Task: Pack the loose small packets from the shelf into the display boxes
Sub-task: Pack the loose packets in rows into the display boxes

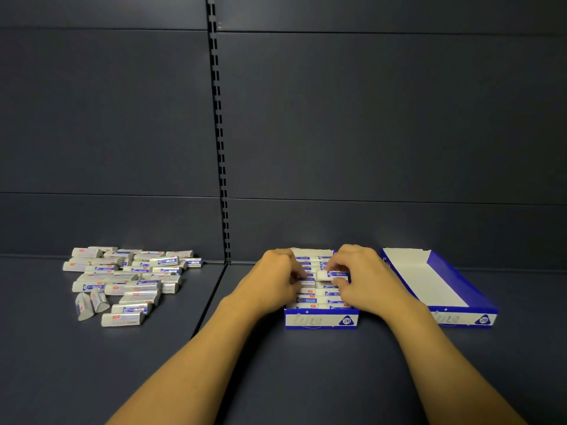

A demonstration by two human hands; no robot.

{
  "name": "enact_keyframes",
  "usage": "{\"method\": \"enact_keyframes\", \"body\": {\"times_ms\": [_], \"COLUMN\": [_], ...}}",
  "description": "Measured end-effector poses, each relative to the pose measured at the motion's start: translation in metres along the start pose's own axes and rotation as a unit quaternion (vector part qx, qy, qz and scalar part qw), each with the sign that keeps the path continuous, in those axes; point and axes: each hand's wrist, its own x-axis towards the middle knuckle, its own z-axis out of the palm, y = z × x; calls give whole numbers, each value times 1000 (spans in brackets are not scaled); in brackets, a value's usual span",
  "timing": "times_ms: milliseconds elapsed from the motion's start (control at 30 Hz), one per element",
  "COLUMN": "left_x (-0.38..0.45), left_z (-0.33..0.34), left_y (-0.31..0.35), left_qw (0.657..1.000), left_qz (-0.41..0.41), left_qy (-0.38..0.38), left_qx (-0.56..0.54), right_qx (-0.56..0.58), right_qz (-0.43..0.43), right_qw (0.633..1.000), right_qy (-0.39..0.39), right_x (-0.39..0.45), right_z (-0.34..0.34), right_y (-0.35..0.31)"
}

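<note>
A blue and white display box [320,320] stands at the centre of the dark shelf, filled with rows of small white and blue packets. My right hand [365,277] pinches one packet [333,274] just above the rows in the box. My left hand [276,279] reaches into the box's left side, its fingertips curled down among the packed packets; what they hold is hidden. A heap of several loose packets [129,280] lies on the shelf to the left, well apart from both hands.
A second display box [460,314], open and holding nothing, sits to the right of the filled one. The shelf's dark back panel rises behind, with a slotted upright [222,179] at the seam between two shelf sections.
</note>
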Motion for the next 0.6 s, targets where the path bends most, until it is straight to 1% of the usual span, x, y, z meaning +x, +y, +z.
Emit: {"method": "enact_keyframes", "body": {"times_ms": [200,367,600], "left_x": [1,0,1], "left_z": [2,2,4], "left_y": [1,-1,-3], "left_qw": [1000,1000,1000], "left_qz": [5,1,-2], "left_qy": [6,7,7], "left_qx": [1,-8,-12], "right_qx": [-30,-44,-20], "right_qz": [-9,-10,2], "right_qw": [999,998,999], "right_qy": [-8,-44,-49], "right_x": [3,5,8], "right_z": [3,7,10], "right_y": [-1,-1,0]}}
